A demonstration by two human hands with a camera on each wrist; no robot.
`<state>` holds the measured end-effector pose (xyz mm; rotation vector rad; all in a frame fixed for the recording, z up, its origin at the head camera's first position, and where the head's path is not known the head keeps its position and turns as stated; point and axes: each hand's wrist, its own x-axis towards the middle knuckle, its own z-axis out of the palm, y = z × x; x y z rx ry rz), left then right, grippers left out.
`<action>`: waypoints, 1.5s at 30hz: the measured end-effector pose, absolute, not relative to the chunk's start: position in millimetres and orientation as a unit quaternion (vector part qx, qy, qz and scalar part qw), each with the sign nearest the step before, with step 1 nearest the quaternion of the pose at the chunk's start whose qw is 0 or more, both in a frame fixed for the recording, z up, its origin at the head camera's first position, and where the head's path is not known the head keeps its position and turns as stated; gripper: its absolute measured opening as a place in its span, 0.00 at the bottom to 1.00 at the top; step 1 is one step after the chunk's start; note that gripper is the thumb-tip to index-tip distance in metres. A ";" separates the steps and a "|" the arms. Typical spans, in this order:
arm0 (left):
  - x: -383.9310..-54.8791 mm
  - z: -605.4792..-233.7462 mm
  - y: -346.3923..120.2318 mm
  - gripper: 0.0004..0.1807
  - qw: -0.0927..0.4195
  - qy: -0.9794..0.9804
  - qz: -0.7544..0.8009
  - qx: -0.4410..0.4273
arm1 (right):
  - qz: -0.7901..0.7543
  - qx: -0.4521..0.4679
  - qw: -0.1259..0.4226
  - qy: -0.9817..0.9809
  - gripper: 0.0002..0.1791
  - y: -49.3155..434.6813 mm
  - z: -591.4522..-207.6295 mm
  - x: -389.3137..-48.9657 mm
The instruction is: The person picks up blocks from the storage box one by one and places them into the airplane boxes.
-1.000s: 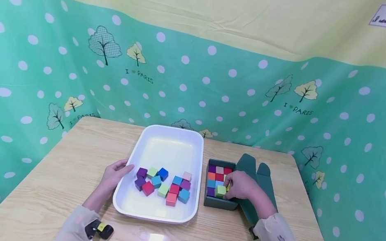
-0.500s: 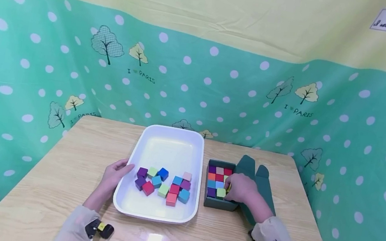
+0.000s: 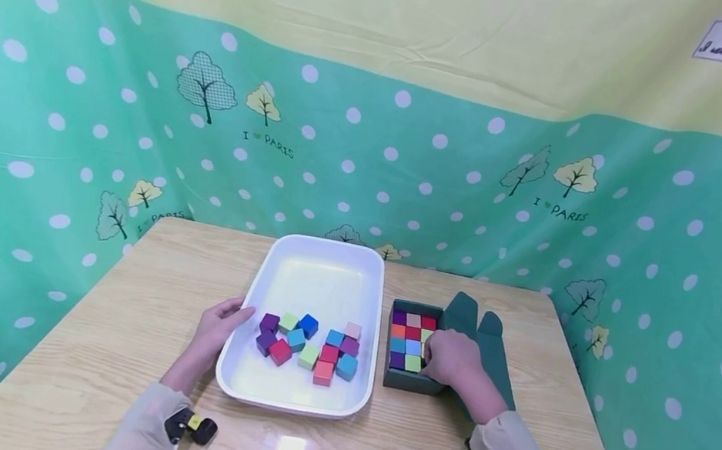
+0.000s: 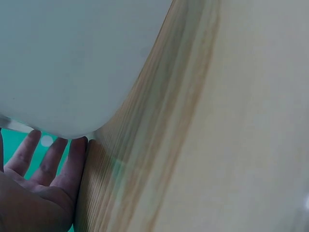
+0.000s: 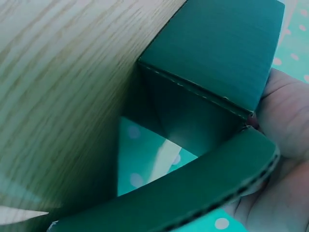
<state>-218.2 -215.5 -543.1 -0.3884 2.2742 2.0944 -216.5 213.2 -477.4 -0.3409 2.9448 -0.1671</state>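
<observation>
Hiding its fingertips inside a small dark-green cardboard box [image 3: 414, 383], the right hand [image 3: 455, 362] in the head view shows too little to tell whether it pinches anything. Just left of it sit tightly packed coloured cubes [image 3: 413, 347]. Well leftward, the left hand [image 3: 215, 328] touches the side of a white rectangular plastic tray [image 3: 296, 399], with loose coloured cubes [image 3: 296, 339] beyond its thumb.

In the left wrist view, straight, slightly spread fingers [image 4: 47, 166] meet the tray, which the frame cuts off.

In the right wrist view, box walls and a curved green cardboard flap [image 5: 193, 186] mask the right fingertips and packed cubes.
</observation>
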 end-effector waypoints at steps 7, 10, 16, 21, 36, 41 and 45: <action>-220.8 -547.4 -215.5 0.35 0.014 0.729 0.673 -0.126 | -0.126 -0.124 0.124 0.976 0.10 202.3 -451.3 -223.0; -218.9 -547.4 -215.3 0.35 0.017 0.728 0.673 -0.127 | -0.154 -0.146 0.111 0.971 0.06 174.3 -433.9 -230.8; -218.7 -546.4 -217.3 0.35 0.007 0.727 0.676 -0.123 | -0.164 -0.233 0.112 0.952 0.09 83.2 -410.4 -254.4; -219.4 -545.3 -217.3 0.33 0.011 0.723 0.680 -0.121 | -0.132 -0.251 0.136 0.949 0.15 14.6 -418.0 -267.4; -218.7 -544.2 -217.8 0.31 0.000 0.710 0.694 -0.123 | -0.031 -0.200 0.189 0.961 0.17 -41.1 -459.6 -281.4; -218.7 -547.2 -218.0 0.30 -0.001 0.709 0.694 -0.124 | -0.026 -0.193 0.196 0.961 0.16 -45.3 -466.4 -283.1; -220.1 -547.1 -216.8 0.31 -0.002 0.709 0.695 -0.122 | -0.057 -0.192 0.197 0.960 0.14 -40.2 -461.5 -282.7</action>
